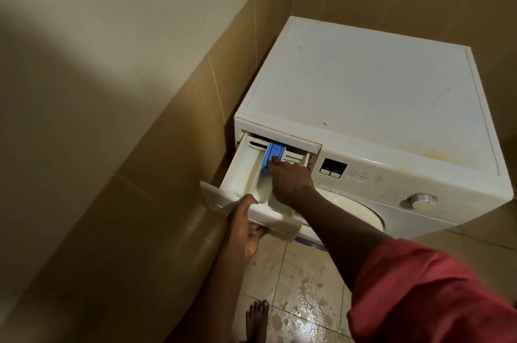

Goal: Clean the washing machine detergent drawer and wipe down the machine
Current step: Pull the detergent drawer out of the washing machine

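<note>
A white front-loading washing machine [363, 96] stands in a tiled corner. Its detergent drawer [243, 172] is pulled far out at the machine's upper left, white with grimy compartments. My left hand [246, 228] grips the drawer's front panel from below, thumb over its top edge. My right hand [291, 177] reaches into the drawer, fingertips pressing on the blue insert [275, 153] in the middle compartment. The right arm wears a red sleeve.
A tan tiled wall [167, 146] runs close along the machine's left side. The floor tiles [307, 295] below are wet and shiny. A bare foot [257, 320] stands near the bottom. The control dial [421, 200] and round door are right of the drawer.
</note>
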Demonstrator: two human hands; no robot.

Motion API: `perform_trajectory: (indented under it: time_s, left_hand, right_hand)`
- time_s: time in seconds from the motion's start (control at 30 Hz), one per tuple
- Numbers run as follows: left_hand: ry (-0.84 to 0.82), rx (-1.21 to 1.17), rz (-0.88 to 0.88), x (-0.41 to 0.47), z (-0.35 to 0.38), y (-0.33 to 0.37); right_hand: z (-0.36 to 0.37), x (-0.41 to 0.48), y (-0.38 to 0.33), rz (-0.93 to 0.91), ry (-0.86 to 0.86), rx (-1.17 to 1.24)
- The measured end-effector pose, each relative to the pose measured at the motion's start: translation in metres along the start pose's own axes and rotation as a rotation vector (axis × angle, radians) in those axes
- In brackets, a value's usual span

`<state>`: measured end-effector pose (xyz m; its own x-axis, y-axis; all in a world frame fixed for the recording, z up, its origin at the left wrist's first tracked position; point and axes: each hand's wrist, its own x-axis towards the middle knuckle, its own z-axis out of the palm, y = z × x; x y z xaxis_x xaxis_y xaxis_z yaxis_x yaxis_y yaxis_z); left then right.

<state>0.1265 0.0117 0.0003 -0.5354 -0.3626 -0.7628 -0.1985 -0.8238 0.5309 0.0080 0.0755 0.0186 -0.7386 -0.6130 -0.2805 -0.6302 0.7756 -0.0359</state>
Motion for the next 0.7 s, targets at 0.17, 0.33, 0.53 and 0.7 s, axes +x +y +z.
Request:
perform_trajectory:
  time_s: [0.17, 0.33, 0.53, 0.7]
  left_hand:
    - [0.007, 0.052, -0.012, -0.025, -0.025, 0.0]
    - [-0.037, 0.152, 0.049, -0.054, -0.031, 0.007]
    - [-0.327, 0.194, -0.102, -0.046, -0.063, -0.004]
    - [-0.27, 0.415, 0.049, -0.104, -0.039, -0.002]
  right_hand:
    - [0.002, -0.026, -0.011, -0.016, 0.014, 0.094]
    - [-0.004, -0.051, -0.021, 0.009, 0.092, 0.231]
    - [-0.017, -0.108, -0.003, 0.082, 0.239, 0.352]
    - [-0.021, -0.167, 0.031, 0.28, 0.399, 0.576]
